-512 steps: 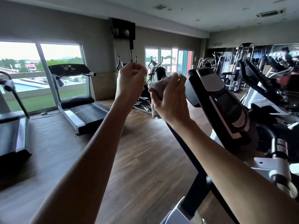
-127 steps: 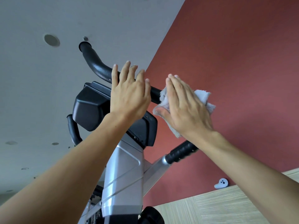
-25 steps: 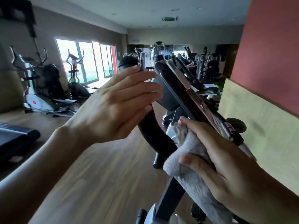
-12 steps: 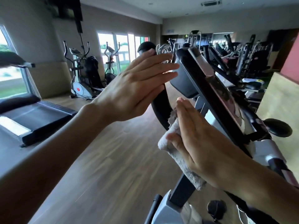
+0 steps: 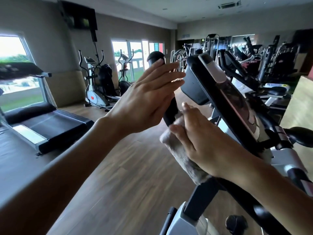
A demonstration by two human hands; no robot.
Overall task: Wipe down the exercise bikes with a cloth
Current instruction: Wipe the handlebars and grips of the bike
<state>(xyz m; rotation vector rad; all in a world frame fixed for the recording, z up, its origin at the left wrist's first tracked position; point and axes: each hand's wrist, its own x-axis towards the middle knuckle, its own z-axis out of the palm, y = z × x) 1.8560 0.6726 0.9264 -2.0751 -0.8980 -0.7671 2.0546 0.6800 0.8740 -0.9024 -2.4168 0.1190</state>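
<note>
An exercise bike fills the right half of the head view, with its black console point(image 5: 225, 99) tilted toward me and a black handlebar point(image 5: 169, 111) rising left of it. My right hand point(image 5: 203, 141) lies flat with straight fingers, pressing a grey-white cloth point(image 5: 179, 153) against the handlebar below the console. My left hand point(image 5: 149, 97) is held up with straight fingers alongside the upper handlebar, near its rounded end point(image 5: 155, 58); contact with the bar is unclear. The lower part of the cloth hangs under my right wrist.
A treadmill point(image 5: 45, 122) stands at the left by a window. Two elliptical trainers point(image 5: 98, 82) stand against the far wall. More bikes and weight machines point(image 5: 254, 65) crowd the back right. Wooden floor point(image 5: 118, 175) stretches between them.
The view has swung slightly left and back. My right hand with the cloth slid a little up along the handlebar; my left hand stays raised beside the bar.
</note>
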